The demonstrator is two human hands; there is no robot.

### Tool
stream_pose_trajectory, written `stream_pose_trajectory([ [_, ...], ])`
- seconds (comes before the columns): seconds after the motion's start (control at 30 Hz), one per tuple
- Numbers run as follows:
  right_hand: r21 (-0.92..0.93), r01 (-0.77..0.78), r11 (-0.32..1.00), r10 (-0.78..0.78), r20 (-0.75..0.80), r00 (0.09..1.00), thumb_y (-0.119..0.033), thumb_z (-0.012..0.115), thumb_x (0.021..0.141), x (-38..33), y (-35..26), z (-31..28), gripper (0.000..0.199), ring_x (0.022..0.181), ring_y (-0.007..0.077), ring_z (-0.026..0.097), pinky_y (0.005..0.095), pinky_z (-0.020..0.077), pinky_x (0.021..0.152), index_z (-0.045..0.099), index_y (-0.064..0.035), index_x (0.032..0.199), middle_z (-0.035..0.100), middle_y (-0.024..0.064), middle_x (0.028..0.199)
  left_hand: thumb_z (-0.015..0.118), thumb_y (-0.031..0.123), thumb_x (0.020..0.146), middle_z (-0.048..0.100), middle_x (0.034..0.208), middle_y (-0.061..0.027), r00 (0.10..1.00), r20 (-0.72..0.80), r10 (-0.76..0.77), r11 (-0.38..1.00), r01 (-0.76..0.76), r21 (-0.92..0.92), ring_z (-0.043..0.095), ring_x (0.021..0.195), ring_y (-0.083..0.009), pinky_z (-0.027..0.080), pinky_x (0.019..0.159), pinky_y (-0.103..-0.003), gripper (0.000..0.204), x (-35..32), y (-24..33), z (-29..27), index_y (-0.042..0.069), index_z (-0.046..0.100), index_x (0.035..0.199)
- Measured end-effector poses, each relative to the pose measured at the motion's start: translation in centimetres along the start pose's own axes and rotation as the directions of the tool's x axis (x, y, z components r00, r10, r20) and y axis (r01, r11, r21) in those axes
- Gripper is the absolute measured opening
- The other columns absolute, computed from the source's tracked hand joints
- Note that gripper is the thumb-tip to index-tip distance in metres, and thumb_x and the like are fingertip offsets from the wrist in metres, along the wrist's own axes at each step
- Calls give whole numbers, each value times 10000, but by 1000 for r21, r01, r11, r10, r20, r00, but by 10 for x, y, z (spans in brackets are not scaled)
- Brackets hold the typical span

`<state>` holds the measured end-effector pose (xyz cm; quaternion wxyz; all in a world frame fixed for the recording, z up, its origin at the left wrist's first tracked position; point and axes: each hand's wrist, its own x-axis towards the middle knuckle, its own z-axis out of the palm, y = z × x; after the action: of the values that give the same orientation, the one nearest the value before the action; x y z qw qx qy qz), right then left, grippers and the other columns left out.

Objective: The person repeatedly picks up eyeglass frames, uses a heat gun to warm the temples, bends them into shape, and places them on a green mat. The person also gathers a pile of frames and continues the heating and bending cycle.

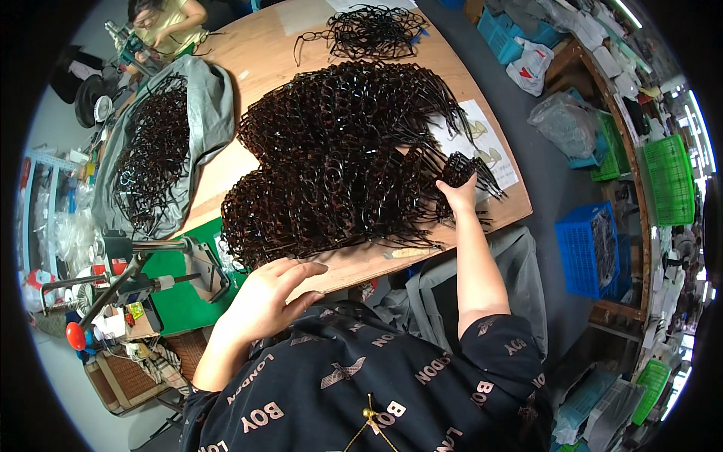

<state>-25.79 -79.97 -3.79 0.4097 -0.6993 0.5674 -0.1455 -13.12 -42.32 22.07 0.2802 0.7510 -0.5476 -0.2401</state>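
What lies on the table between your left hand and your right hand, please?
In the head view, the near part of the big heap of dark tortoiseshell eyeglass frames lies between the left hand and the right hand, on the wooden tabletop.

Black short-sleeved shirt, tan repeated lettering print; bare forearms; small gold pendant on cord.

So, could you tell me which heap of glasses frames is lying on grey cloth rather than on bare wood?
The heap on the far left: it rests in a grey cloth, while the other heaps lie straight on the wooden table.
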Motion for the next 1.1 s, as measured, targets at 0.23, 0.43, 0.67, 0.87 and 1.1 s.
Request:
stream_pose_trajectory([
  [0.23, 277, 155, 948, -143, -63, 988, -101, 798, 651, 9, 13, -13, 906, 1092, 220, 494, 320, 406, 935, 251, 12, 1364, 479, 144, 1238, 685, 93, 743, 626, 959, -130, 999, 31, 23, 1000, -24, 15, 595, 893, -314, 490, 771, -383, 334, 4, -1, 6, 32, 584, 1056],
  [0.43, 355, 191, 915, -200, -10, 980, -114, 786, 661, 6, -2, -38, 914, 1129, 221, 479, 314, 394, 950, 234, -5, 1382, 457, 139, 1266, 679, 132, 760, 621, 949, -140, 999, 43, 28, 999, -30, 29, 596, 888, -316, 488, 774, -385, 337, 3, -3, 6, 37, 584, 1068],
  [0.67, 194, 156, 969, -146, -67, 987, -147, 807, 645, -3, -17, -30, 1063, 1223, 251, 413, 332, 347, 1013, 106, -4, 1431, 374, 181, 1361, 674, 131, 764, 614, 947, -144, 999, 43, 8, 999, -10, 34, 594, 891, -322, 485, 781, -388, 343, -5, -6, 6, 37, 578, 1080],
  [0.87, 173, 146, 974, -147, -7, 989, -158, 805, 648, -4, -22, -32, 1055, 1229, 256, 410, 328, 339, 1019, 112, 13, 1425, 373, 189, 1363, 663, 121, 734, 597, 983, -149, 983, 85, 165, 983, -171, 68, 565, 920, -319, 460, 838, -391, 356, 23, -11, 17, 15, 570, 1062],
  [1.1, 132, 221, 966, -230, 57, 971, -191, 806, 631, 1, -24, -17, 1070, 1252, 307, 403, 351, 323, 1047, 114, 32, 1417, 366, 245, 1373, 556, 203, 800, 541, 1201, -153, 893, 232, 384, 773, -449, 449, 457, 1189, -293, 324, 1033, -387, 376, 177, -34, 138, -2, 555, 1116],
])
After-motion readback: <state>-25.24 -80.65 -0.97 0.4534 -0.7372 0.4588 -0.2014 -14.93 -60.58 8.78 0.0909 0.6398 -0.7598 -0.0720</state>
